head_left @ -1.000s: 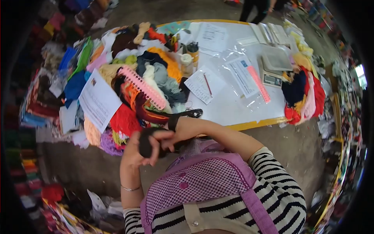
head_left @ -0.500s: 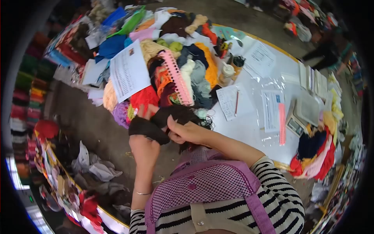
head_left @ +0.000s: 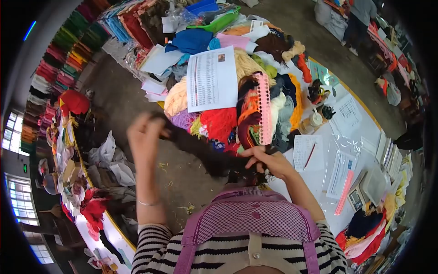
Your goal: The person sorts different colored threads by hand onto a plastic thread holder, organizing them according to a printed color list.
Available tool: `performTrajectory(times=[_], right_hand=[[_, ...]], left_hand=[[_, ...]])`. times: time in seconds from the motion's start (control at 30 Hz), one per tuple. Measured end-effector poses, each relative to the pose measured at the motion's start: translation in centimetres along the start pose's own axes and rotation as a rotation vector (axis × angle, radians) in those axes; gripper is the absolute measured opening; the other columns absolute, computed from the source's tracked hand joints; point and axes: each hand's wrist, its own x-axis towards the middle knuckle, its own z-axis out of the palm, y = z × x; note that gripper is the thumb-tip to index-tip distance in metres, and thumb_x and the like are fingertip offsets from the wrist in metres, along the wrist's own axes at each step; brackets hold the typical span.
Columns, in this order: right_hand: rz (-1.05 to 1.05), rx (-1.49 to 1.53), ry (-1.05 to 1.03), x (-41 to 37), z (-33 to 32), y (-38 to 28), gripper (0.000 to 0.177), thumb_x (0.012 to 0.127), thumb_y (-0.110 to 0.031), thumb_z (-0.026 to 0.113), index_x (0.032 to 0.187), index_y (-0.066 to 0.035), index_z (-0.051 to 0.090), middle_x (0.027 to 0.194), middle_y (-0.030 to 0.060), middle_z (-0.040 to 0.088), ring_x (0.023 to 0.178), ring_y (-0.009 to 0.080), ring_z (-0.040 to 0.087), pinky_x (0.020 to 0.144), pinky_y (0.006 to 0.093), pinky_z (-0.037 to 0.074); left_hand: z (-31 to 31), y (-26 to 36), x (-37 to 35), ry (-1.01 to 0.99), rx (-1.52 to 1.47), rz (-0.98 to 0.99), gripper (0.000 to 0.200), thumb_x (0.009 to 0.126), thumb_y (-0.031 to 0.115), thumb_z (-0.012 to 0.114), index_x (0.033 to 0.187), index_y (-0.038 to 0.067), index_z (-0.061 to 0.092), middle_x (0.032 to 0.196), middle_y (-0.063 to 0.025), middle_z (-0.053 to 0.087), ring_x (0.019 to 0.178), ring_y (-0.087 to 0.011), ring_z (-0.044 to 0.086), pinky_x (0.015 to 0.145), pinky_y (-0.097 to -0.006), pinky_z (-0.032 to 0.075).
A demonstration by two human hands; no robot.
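Note:
A dark brown-black skein of yarn (head_left: pixel 196 148) is stretched slantwise in front of my body, blurred by motion. Its upper left end is gripped by my left hand (head_left: pixel 147 139), which is smeared but has its fingers closed on the yarn. My right hand (head_left: pixel 269 162) pinches the other end, near the front edge of the white table. Below the right fingers a few loose strands hang down. Just beyond the yarn lie red yarn (head_left: pixel 220 123) and a pink punched card strip (head_left: pixel 264 109) with colored strands.
A printed sheet (head_left: pixel 212 80) lies on the yarn heap. Toward the right, the table (head_left: pixel 315 180) bears a notepad (head_left: pixel 301 153) with a pencil, a scale (head_left: pixel 365 187) and a jar (head_left: pixel 315 119). Plastic bags (head_left: pixel 121 173) rest on the floor at left. Another person (head_left: pixel 73 102) is beyond.
My hands have moved apart, the left one up and to the left, pulling the bunched dark yarn out into a long strip. The camera view has swung to the left.

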Motion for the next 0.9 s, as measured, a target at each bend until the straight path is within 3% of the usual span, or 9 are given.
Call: performTrajectory(times=[0.13,0.23,0.4,0.57,0.67,0.7,0.73,0.8,0.9], right_hand=[[-0.041,-0.309,0.076,-0.1,-4.1,1.6,0.028,0.087,-0.03,0.063,0.083,-0.002,0.065,0.067,0.0029,0.061,0.059,0.0078,0.049,0.052,0.0226,0.038],[0.138,-0.94,0.329,-2.3,-5.6,2.9,0.033,0.082,-0.033,0.067,0.079,-0.001,0.064,0.067,0.0111,0.062,0.061,0.0197,0.057,0.058,0.0325,0.044],[0.145,-0.706,0.573,-4.4,-6.1,3.2,0.031,0.082,-0.028,0.068,0.077,0.001,0.059,0.065,0.0112,0.059,0.06,0.0192,0.055,0.057,0.0332,0.043],[-0.09,-0.285,0.437,-4.4,-3.3,-0.9,0.015,0.089,-0.017,0.061,0.086,-0.002,0.06,0.069,-0.0012,0.055,0.063,0.0067,0.049,0.057,0.0228,0.04],[-0.174,-0.081,0.255,-3.9,0.0,-5.9,0.013,0.09,-0.015,0.058,0.088,-0.003,0.056,0.068,-0.001,0.053,0.061,0.0069,0.047,0.056,0.0221,0.038],[-0.158,0.041,0.243,-4.3,0.7,-7.3,0.011,0.09,-0.014,0.056,0.089,-0.003,0.055,0.068,-0.001,0.052,0.06,0.007,0.046,0.055,0.0222,0.037],[-0.156,0.027,0.21,-4.9,0.6,-7.9,0.011,0.09,-0.014,0.056,0.089,-0.003,0.055,0.068,-0.001,0.052,0.06,0.007,0.046,0.055,0.0222,0.037],[-0.214,0.01,0.295,-6.7,-1.5,-8.1,0.009,0.091,-0.01,0.053,0.084,-0.004,0.053,0.067,-0.002,0.049,0.061,0.0057,0.044,0.056,0.0209,0.035],[-0.284,-0.001,0.514,-8.9,-5.4,-6.8,0.01,0.092,-0.014,0.053,0.086,-0.007,0.051,0.063,-0.0046,0.04,0.055,0.0051,0.035,0.051,0.0209,0.029]], left_hand=[[-4.3,2.5,10.5,0.391,0.532,0.625,0.019,0.082,0.013,0.063,0.09,-0.004,0.059,0.076,-0.0028,0.06,0.073,-0.0097,0.055,0.068,-0.025,0.046],[-1.4,4.1,16.9,0.394,0.529,0.725,0.029,0.082,0.02,0.066,0.102,0.0,0.062,0.087,-0.0146,0.065,0.079,-0.0167,0.061,0.075,-0.0286,0.047],[5.4,-2.7,26.5,0.045,0.594,0.901,0.034,0.08,0.024,0.068,0.106,0.003,0.061,0.099,-0.016,0.065,0.083,-0.026,0.063,0.078,-0.0334,0.048],[15.3,-3.4,12.4,-0.932,0.095,0.438,0.068,0.072,0.022,0.076,0.131,0.006,0.047,0.125,-0.0108,0.054,0.119,-0.0238,0.049,0.101,-0.0345,0.037],[20.0,-8.1,2.7,-1.552,-0.194,0.369,0.098,0.063,0.038,0.081,0.139,0.002,0.033,0.132,-0.0208,0.047,0.117,-0.0268,0.049,0.099,-0.0333,0.039],[20.3,-7.6,0.5,-1.787,-0.254,-0.019,0.077,0.068,0.038,0.079,0.128,0.0,0.047,0.12,-0.0199,0.057,0.104,-0.024,0.057,0.089,-0.033,0.046],[20.2,-7.4,-1.0,-1.753,-0.399,-0.034,0.039,0.078,0.021,0.072,0.109,0.0,0.059,0.091,-0.0067,0.066,0.08,-0.0106,0.061,0.073,-0.0262,0.051],[19.9,-6.6,-0.6,-1.812,-0.127,-0.42,0.027,0.09,0.025,0.058,0.105,0.004,0.065,0.075,-0.0042,0.065,0.064,-0.0095,0.06,0.06,-0.026,0.048],[18.7,-11.3,-0.8,-1.188,-0.013,0.02,0.024,0.09,0.022,0.056,0.106,0.005,0.064,0.075,-0.0054,0.064,0.07,-0.0148,0.063,0.062,-0.0273,0.049]])
